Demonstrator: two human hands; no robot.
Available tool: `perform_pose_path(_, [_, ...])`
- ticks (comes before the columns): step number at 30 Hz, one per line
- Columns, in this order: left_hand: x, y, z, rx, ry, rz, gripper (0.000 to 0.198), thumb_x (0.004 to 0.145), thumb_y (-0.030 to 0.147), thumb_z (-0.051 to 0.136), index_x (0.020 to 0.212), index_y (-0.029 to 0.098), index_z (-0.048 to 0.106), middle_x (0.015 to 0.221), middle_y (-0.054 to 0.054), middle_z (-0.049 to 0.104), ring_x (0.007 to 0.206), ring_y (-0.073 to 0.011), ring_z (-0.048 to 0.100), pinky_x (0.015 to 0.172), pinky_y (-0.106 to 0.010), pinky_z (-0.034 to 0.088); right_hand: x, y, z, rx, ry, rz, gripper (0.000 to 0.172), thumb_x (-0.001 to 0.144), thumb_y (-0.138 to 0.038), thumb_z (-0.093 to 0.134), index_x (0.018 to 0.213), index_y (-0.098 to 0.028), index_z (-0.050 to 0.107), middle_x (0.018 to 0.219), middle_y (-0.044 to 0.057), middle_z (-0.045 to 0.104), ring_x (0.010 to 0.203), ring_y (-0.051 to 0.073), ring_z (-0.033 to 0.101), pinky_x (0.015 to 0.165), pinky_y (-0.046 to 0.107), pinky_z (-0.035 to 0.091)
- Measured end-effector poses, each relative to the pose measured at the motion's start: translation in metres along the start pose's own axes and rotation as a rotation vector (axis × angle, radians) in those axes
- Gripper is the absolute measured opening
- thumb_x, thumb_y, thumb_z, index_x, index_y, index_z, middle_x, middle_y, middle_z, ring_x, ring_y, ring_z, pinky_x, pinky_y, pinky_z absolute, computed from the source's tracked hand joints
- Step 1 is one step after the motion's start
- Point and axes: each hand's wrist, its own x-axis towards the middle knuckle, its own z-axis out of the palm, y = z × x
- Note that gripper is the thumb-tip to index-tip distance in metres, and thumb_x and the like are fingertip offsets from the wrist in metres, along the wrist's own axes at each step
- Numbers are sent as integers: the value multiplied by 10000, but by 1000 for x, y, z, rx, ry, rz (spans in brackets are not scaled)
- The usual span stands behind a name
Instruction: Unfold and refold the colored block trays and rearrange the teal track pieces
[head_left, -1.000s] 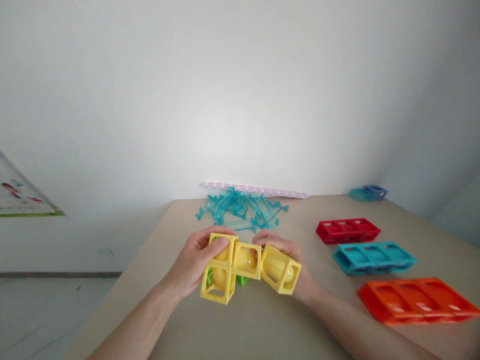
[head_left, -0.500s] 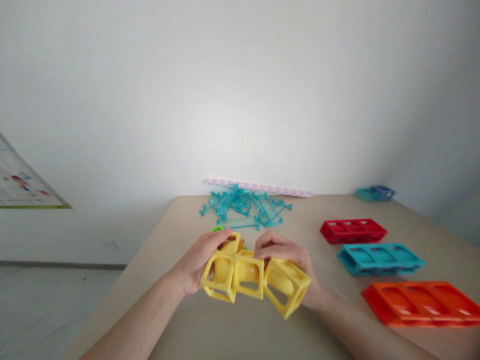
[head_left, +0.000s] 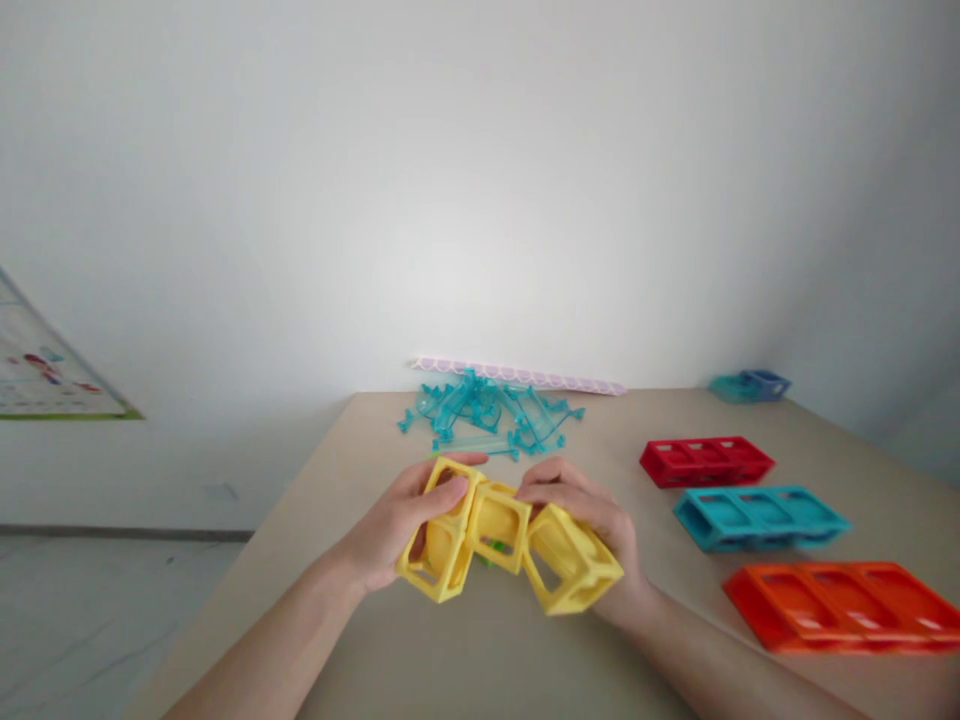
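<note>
While the fingers of your left hand (head_left: 386, 530) clasped the joined yellow cubes (head_left: 448, 545), those of your right hand (head_left: 592, 510) gripped another yellow block (head_left: 583, 574), all nearer you than the blue plastic pile (head_left: 472, 405). Uneven twisting risked popping joints apart; slack fingers risked a drop.

At the back edge of the worktop (head_left: 480, 650), a lilac patterned strip (head_left: 521, 376) against the pale wall (head_left: 480, 200); far left, a green-edged poster (head_left: 37, 375) above dark skirting (head_left: 120, 533) and marbled floor (head_left: 82, 620).
</note>
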Motion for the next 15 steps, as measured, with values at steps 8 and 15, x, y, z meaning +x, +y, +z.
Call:
perform_pose_path(8, [-1, -10, 0, 221, 7, 265, 474, 706, 257, 769, 1150, 198, 611, 935, -79, 660, 774, -205, 642, 644, -255, 530, -10, 25, 9, 341, 175, 269, 266, 658, -354, 797, 887, -273, 690, 858, 45, 652, 775, 231, 604, 691, 345, 502])
perform_pose_path(15, [-2, -8, -1, 353, 44, 312, 576, 592, 154, 822, 1126, 217, 613, 968, -46, 632, 743, -160, 601, 637, -213, 509, -18, 40, 17, 465, 260, 428, 317, 679, -453, 772, 884, -237, 665, 921, 74, 678, 860, 280, 634, 804, 414, 510])
